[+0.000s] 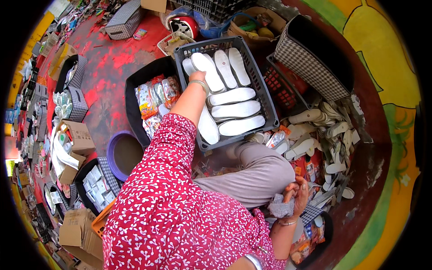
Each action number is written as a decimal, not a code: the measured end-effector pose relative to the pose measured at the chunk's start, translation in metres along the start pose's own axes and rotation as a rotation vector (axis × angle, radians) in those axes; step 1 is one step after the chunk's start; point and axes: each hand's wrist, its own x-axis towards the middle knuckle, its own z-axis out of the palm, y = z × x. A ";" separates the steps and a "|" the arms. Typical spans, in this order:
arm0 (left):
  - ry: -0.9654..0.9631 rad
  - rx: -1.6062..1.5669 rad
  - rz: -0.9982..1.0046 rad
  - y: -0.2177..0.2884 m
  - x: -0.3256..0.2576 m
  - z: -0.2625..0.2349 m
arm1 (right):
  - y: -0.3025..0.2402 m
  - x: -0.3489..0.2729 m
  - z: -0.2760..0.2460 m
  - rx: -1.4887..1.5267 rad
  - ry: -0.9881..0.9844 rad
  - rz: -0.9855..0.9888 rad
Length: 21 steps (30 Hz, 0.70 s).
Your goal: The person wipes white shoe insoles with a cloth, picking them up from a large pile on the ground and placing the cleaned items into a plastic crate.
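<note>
My left hand (198, 77) reaches into a dark grey plastic crate (178, 57), its thumb against the edge of a white insole (208, 72). The other fingers are mostly hidden, but the hand looks closed on that insole. More white insoles (234, 96) lie flat in the crate, some lengthwise and some crosswise. Beside my bent knee, my right hand (300, 194) is raised with its fingers curled. A crumpled greyish, mesh-like wad (282, 207) sits in it, against the palm.
Left of the crate stands a black fabric bin (135, 80) of packaged goods. A purple basin (111, 157) is nearer me. Loose insoles (335, 130) pile up on the right, below a houndstooth storage box (299, 58). Cardboard boxes (81, 231) line the left; a red helmet (185, 26) lies behind.
</note>
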 end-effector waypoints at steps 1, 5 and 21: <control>0.012 0.076 0.039 -0.004 0.030 -0.008 | 0.000 0.000 0.000 -0.001 -0.022 -0.005; 0.015 0.297 0.013 -0.011 0.105 -0.044 | -0.002 0.004 -0.004 0.008 -0.065 0.021; 0.282 0.443 -0.144 -0.016 0.108 -0.046 | -0.004 0.017 0.001 0.060 -0.179 0.075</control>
